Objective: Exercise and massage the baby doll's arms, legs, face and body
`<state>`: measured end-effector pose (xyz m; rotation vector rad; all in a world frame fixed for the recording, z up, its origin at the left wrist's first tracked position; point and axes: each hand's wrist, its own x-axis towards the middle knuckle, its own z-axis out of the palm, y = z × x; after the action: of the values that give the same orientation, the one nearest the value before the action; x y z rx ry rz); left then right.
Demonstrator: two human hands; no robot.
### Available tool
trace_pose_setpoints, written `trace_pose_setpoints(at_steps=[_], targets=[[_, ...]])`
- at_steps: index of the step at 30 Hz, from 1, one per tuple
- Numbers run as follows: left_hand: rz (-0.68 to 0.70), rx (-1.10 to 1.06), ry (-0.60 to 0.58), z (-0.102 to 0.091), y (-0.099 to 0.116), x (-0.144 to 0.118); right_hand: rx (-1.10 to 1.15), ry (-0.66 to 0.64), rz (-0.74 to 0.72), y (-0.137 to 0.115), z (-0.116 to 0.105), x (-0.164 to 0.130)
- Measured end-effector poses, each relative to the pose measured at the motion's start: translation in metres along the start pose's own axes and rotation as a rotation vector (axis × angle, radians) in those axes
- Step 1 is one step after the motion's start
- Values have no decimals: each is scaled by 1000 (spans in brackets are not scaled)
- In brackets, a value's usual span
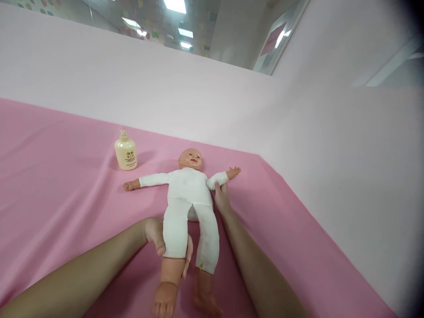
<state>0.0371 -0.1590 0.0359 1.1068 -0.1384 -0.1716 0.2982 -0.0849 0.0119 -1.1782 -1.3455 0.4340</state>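
A baby doll with a white cloth body lies on its back, head toward the wall and feet toward me. Its arms are spread out to the sides. My left hand is wrapped around the doll's leg on the left side of the view, thumb on one side and fingertips showing on the other. With my right hand I grip the doll's upper arm on the right side, thumb on top. The fingers beneath that arm are hidden.
A pale yellow lotion bottle stands upright left of the doll's head. Pink cloth with folds covers the table. A white wall rises behind, a window or mirror above it, and another wall closes off the right.
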Motion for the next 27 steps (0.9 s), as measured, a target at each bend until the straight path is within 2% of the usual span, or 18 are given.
trace_pose_setpoints(at_steps=[2, 5, 7, 8, 11, 14, 17, 20, 24, 27], targets=[[28, -41, -28, -2, -3, 1, 22, -25, 61, 2, 1, -1], [288, -140, 59, -5, -11, 0, 67, -68, 202, 7, 4, -6], [472, -231, 217, -5, -12, -1, 60, -97, 220, 7, 5, -9], [522, -276, 315, -5, -10, -2, 38, -115, 197, 6, 5, -10], [606, -402, 630, -4, 2, -3, -81, -172, 63, -2, 4, -12], [648, -470, 796, -6, 12, -2, -212, -235, -85, -9, 1, -12], [621, -476, 840, -10, 12, -1, -273, -272, -199, -11, -1, -12], [585, -465, 858, -13, 9, -2, -261, -268, -232, -10, 0, -13], [588, -442, 823, -16, 6, -4, -192, -242, -158, -9, 1, -13], [571, -383, 720, -19, 1, -6, -117, -200, -78, -10, 2, -12]])
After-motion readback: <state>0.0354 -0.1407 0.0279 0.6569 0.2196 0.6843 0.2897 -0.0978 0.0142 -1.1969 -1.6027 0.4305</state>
